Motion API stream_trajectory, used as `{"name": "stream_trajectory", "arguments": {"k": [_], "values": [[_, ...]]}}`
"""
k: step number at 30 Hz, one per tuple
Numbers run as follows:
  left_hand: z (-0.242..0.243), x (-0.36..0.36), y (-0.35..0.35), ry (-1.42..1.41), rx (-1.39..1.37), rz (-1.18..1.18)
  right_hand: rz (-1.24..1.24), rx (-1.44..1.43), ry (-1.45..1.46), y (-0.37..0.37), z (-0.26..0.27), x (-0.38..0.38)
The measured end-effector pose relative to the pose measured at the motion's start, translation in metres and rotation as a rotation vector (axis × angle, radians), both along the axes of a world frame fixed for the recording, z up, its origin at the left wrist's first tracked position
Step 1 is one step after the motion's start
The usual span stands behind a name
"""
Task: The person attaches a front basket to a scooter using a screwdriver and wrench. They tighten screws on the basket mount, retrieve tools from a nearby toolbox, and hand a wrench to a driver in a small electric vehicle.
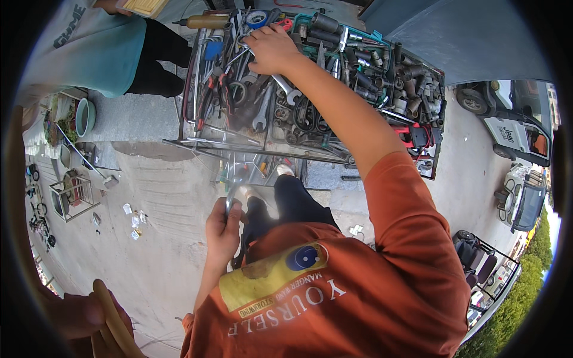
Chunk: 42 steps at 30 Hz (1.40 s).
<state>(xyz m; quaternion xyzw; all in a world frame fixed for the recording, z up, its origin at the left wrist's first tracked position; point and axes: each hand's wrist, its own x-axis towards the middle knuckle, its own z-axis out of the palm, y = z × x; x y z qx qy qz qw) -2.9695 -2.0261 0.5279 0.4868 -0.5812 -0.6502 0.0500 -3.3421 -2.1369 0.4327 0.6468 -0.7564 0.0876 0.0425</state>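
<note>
My right hand (275, 49) reaches over the tool-laden cart, its fingers down among the wrenches near a roll of blue tape (256, 19); whether they grip a tool is hidden. An open-end wrench (286, 89) shows below that palm. Close to my body, my left hand (225, 228) is closed round a shiny metal tool (230, 197), probably a wrench, blurred at its far end. Another large open-end wrench (262, 117) lies on the cart, left of several ring-shaped parts. Pliers with red and black handles (227, 96) lie further left, and sockets (409, 89) fill the right part.
A person in a light shirt (103, 53) stands at the cart's left. Another person's hand (83, 313) shows at lower left. Long metal bars (197, 150) jut from the cart's front left corner. A grey panel (465, 40) rises behind at right.
</note>
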Motion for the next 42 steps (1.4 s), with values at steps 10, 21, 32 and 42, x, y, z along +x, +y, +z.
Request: {"name": "stream_trajectory", "arguments": {"k": [10,21,32,42], "values": [[0.016,-0.025,0.032,-0.038,-0.083,0.063,0.010,0.165,-0.114,0.013,0.004,-0.007],[0.079,0.004,0.005,0.238,-0.321,0.601,0.082,0.086,-0.118,0.076,0.027,-0.012],[0.087,0.007,-0.003,0.255,-0.176,0.471,-0.053,-0.075,-0.062,0.125,0.055,-0.037],[0.075,-0.003,-0.011,0.207,-0.144,0.383,-0.030,-0.006,-0.200,0.110,0.033,0.001]]}}
